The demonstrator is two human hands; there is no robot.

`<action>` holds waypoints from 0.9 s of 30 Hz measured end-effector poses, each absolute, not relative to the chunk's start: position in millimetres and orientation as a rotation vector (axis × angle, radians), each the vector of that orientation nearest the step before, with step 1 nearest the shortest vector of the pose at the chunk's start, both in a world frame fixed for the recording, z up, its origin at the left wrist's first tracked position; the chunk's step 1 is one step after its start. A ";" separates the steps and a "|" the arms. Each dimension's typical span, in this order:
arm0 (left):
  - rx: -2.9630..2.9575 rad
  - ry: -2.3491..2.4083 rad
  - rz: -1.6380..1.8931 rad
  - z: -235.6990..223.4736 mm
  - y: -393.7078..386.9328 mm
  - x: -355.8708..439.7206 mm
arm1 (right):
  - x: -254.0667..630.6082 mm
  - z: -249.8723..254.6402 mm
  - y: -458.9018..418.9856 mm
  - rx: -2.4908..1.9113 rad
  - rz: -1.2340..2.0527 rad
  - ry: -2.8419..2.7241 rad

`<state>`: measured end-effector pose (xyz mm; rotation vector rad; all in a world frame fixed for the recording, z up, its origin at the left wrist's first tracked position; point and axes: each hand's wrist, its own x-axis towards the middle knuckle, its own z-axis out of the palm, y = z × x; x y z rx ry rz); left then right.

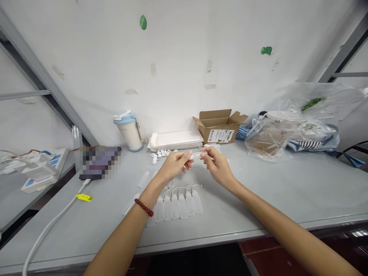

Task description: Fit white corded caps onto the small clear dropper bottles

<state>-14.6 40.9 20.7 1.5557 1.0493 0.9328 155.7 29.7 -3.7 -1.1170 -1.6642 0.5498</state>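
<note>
My left hand [176, 165] and my right hand [217, 165] meet above the grey table, both with fingers pinched. Between their fingertips they hold a small white plastic piece [196, 155]; fingers cover most of it, and its exact kind is hard to make out. Below my hands, several translucent, bottle-shaped plastic pieces [183, 206] with thin curved tails lie side by side. A single similar piece [144, 179] rests further left, and others are partly hidden under my left forearm. Beyond my left hand lies a cluster of small white parts [161, 154].
Along the wall stand a cream tumbler [130, 132] with a blue lid, a stack of white flat packs [176, 140] and an open cardboard box [220, 128]. A clear plastic bag [266, 140] lies at right. Left are a phone [100, 163], its cable [54, 220] and a power strip [43, 174].
</note>
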 end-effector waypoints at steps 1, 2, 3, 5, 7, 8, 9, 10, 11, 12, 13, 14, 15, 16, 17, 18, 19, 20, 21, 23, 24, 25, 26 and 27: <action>1.571 1.050 0.921 21.1 39.8 -14.4 | 155.8 -2.8 29.3 -1.116 0.559 -1.663; 1.585 1.050 0.912 21.7 38.6 -14.2 | 156.0 -1.8 28.9 -1.120 0.567 -1.659; 1.598 1.046 0.907 22.4 37.3 -14.1 | 156.3 -0.8 28.7 -1.130 0.574 -1.654; 1.629 1.029 0.905 23.6 35.3 -13.9 | 157.4 0.7 28.9 -1.161 0.595 -1.639; 1.673 1.014 0.910 23.9 34.4 -13.4 | 158.5 1.1 30.1 -1.175 0.629 -1.622; 1.694 1.016 0.917 23.8 34.4 -13.0 | 159.0 1.0 30.9 -1.173 0.647 -1.618; 1.710 1.023 0.929 23.6 34.6 -12.6 | 159.2 0.9 31.6 -1.167 0.667 -1.614; 1.719 1.030 0.945 23.5 34.9 -12.1 | 159.3 0.8 32.1 -1.160 0.686 -1.609; 1.719 1.039 0.967 23.5 35.2 -11.8 | 159.3 1.0 32.3 -1.155 0.704 -1.600; 1.714 1.048 0.982 23.7 35.4 -11.6 | 159.0 1.4 32.1 -1.151 0.724 -1.584; 1.708 1.057 0.986 24.1 35.6 -11.6 | 158.7 2.2 31.6 -1.145 0.745 -1.559; 1.703 1.064 0.979 24.7 35.6 -11.9 | 158.3 3.1 30.9 -1.136 0.765 -1.530; 1.696 1.070 0.961 25.5 35.5 -12.3 | 157.9 4.2 30.1 -1.127 0.783 -1.503; 1.688 1.071 0.935 26.3 35.3 -12.8 | 157.6 5.2 29.3 -1.119 0.796 -1.481; 1.679 1.068 0.909 27.1 35.0 -13.4 | 157.4 5.9 28.7 -1.112 0.807 -1.468; 1.669 1.063 0.893 27.9 34.5 -14.0 | 157.5 6.4 28.3 -1.105 0.816 -1.466; 1.662 1.056 0.889 28.7 34.0 -14.5 | 157.7 6.4 28.3 -1.099 0.821 -1.474; 1.661 1.048 0.895 29.5 33.4 -14.9 | 158.2 6.1 28.6 -1.095 0.826 -1.484; 1.667 1.043 0.904 30.3 32.7 -15.2 | 158.8 5.5 29.2 -1.092 0.834 -1.492; 1.689 1.035 0.919 31.7 31.8 -15.7 | 160.3 4.3 30.9 -1.090 0.860 -1.499; 1.698 1.028 0.922 32.2 31.5 -15.8 | 160.9 4.0 31.7 -1.093 0.879 -1.494; 1.705 1.022 0.924 32.4 31.4 -15.8 | 161.3 3.9 32.5 -1.100 0.904 -1.483; 1.709 1.019 0.929 32.3 31.5 -15.6 | 161.6 4.0 33.1 -1.107 0.932 -1.469; 1.714 1.017 0.935 31.7 31.6 -15.1 | 161.6 4.2 33.6 -1.112 0.962 -1.452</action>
